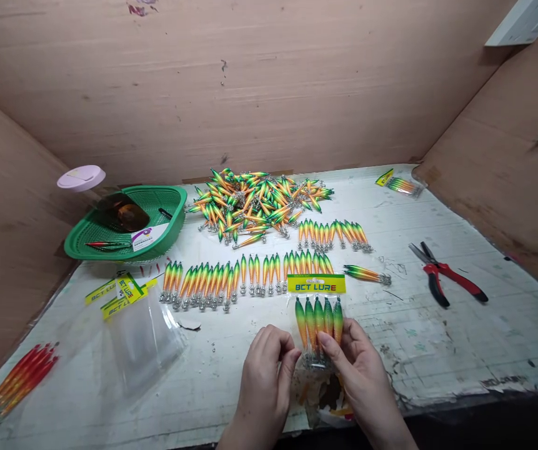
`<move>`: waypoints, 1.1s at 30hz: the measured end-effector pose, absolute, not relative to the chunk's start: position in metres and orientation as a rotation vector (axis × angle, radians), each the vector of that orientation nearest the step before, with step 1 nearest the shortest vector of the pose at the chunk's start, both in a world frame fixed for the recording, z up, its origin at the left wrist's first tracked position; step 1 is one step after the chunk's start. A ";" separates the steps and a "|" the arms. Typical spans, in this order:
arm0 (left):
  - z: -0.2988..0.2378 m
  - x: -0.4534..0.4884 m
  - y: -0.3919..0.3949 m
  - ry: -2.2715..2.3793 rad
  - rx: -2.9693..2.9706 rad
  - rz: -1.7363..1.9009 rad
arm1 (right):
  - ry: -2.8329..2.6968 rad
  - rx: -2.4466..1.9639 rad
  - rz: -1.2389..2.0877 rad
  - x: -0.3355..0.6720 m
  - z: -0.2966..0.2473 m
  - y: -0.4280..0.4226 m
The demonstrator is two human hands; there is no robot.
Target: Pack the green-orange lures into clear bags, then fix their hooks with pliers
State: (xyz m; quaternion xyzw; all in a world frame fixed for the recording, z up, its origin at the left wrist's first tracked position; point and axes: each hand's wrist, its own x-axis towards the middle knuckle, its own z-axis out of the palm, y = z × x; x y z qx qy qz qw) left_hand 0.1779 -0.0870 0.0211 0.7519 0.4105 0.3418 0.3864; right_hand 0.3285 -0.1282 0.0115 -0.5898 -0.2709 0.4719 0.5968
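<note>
A clear bag [316, 284] with a yellow-green header reading BCT LURE holds several green-and-orange fishing lures, side by side with their hooks at the bottom. My right hand [365, 372] is closed on the bag's right side, thumb across the front. My left hand [269, 369] is closed in a pinch at the bag's lower left corner. Just beyond the bag, rows of loose lures [210, 284] lie on the table, hooks toward me. To the left are clear bags [142, 337] with similar headers, overlapping and flat.
Behind the rows is a heap of lures [254, 203]. A green basket [175, 231] stands at the back left, beside a pink-lidded cup [81, 177]. Red-handled pliers [451, 275] lie on the right. Red lures [25, 375] are at the left, a filled packet [400, 184] at the back right.
</note>
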 end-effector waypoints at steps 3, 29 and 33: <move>0.023 0.176 -0.087 1.041 1.648 0.772 | -0.623 -1.369 1.126 0.330 0.015 -0.127; 0.021 0.195 -0.058 1.033 1.234 0.582 | -0.674 -1.220 1.252 0.339 0.011 -0.126; -0.006 0.178 -0.072 1.275 1.407 0.797 | -0.806 -1.381 1.007 0.400 0.001 -0.106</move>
